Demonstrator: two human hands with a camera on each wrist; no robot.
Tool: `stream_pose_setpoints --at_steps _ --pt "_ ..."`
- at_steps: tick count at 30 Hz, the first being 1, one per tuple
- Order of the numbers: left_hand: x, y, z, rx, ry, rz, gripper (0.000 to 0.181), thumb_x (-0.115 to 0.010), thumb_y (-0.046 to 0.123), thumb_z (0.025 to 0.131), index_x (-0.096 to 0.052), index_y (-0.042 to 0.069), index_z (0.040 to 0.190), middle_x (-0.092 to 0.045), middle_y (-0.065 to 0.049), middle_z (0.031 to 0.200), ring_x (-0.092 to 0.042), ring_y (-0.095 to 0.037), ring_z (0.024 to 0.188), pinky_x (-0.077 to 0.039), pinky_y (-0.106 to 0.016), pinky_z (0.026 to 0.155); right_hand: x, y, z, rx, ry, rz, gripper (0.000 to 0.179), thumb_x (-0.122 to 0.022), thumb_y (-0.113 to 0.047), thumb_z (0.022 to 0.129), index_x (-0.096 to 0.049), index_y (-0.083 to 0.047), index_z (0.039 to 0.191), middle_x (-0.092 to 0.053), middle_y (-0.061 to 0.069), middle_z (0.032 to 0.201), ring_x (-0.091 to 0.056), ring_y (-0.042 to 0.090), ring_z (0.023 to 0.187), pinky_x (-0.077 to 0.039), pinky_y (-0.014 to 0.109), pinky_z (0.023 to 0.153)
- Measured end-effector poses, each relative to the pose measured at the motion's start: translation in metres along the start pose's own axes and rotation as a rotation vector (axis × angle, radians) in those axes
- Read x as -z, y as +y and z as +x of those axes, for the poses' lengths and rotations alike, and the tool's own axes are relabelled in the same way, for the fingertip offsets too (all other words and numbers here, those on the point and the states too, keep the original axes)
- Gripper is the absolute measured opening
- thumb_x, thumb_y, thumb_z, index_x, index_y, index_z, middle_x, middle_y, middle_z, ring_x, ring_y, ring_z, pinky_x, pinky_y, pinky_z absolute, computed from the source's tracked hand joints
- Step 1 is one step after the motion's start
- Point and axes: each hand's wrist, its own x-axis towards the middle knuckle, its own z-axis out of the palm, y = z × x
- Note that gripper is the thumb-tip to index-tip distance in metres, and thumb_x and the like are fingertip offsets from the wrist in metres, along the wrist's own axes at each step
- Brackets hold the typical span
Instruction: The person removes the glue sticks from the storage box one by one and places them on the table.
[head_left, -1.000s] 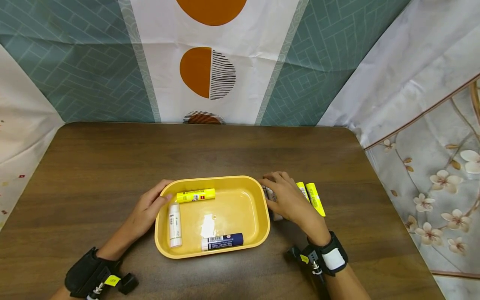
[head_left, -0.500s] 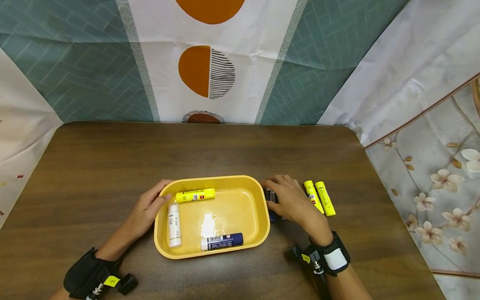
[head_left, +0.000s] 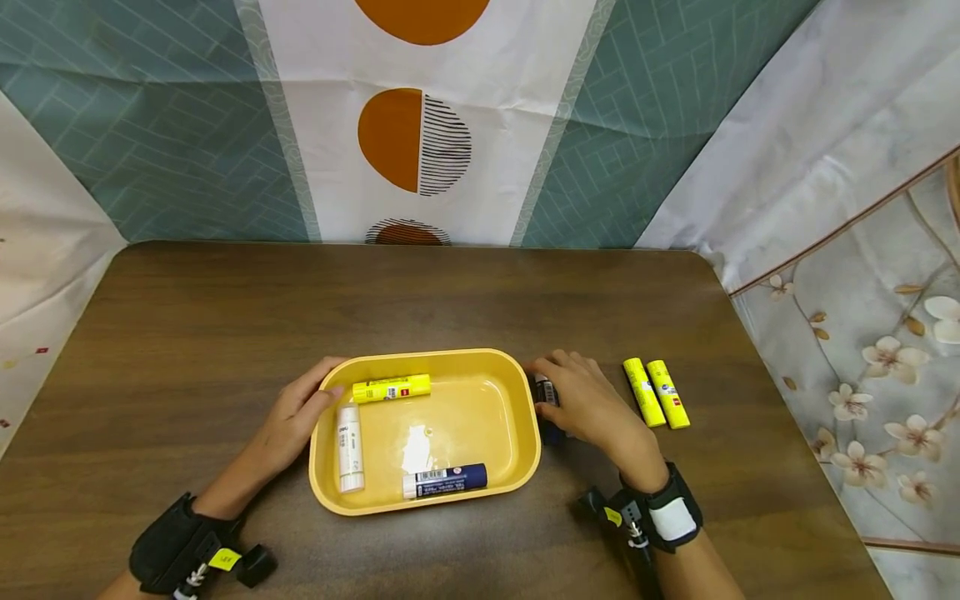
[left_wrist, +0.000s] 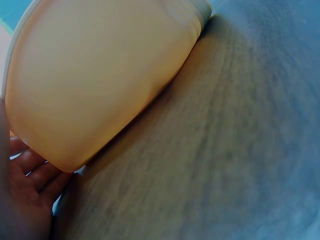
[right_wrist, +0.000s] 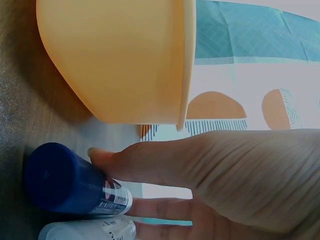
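One navy tube (right_wrist: 75, 181), printed label (right_wrist: 113, 197), white end (right_wrist: 129, 201)

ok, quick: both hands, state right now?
Left hand: closed, holding the tub rim.
Right hand: at the blue stick beside the tub; grip can't be told.

Wood-grain table (head_left: 450, 300) under left hand (head_left: 292, 417), right hand (head_left: 585, 404); teal-white printed cloth (head_left: 502, 150) beyond both, floral cloth (head_left: 862, 408) right of them, pale cloth (head_left: 45, 267) left.

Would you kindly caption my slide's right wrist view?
Right hand touching a blue glue stick, white glue stick alongside, yellow tub nearby.
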Motion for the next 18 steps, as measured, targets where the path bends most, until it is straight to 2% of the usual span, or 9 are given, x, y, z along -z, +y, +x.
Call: stream_pose_setpoints --at_steps 7,15,18 --pt "0.0008 0.0009 0.0006 -0.007 -0.016 -0.009 0.034 -0.042 0.002 0.106 -0.056 0.008 0.137 -0.061 -0.013 0.124 -0.062 -0.016 0.100 -0.054 -0.024 0.082 0.0013 0.0000 0.0003 0.003 0.001 0.004 0.049 -0.081 -0.017 0.088 -0.062 -0.013 0.133 -0.059 0.008 0.129 -0.051 0.031 0.125 -0.036 0.054 0.109" --pt "0.0021 0.0002 0.0000 0.000 -0.001 0.008 0.034 -0.043 0.003 0.106 -0.057 0.008 0.136 -0.061 -0.011 0.123 -0.061 -0.016 0.100 -0.053 -0.023 0.082 0.0026 -0.0008 0.0019 0.010 0.005 0.023 0.048 -0.079 -0.018 0.090 -0.062 -0.012 0.134 -0.060 0.010 0.129 -0.052 0.032 0.126 -0.035 0.055 0.110" --pt "0.0018 -0.0005 -0.0003 0.001 -0.004 0.003 0.034 -0.043 0.002 0.106 -0.057 0.008 0.136 -0.061 -0.011 0.123 -0.061 -0.016 0.100 -0.054 -0.024 0.082 0.0042 -0.0016 0.0026 0.018 0.037 0.031 0.045 -0.077 -0.020 0.092 -0.063 -0.011 0.133 -0.062 0.010 0.128 -0.053 0.033 0.124 -0.036 0.057 0.109"
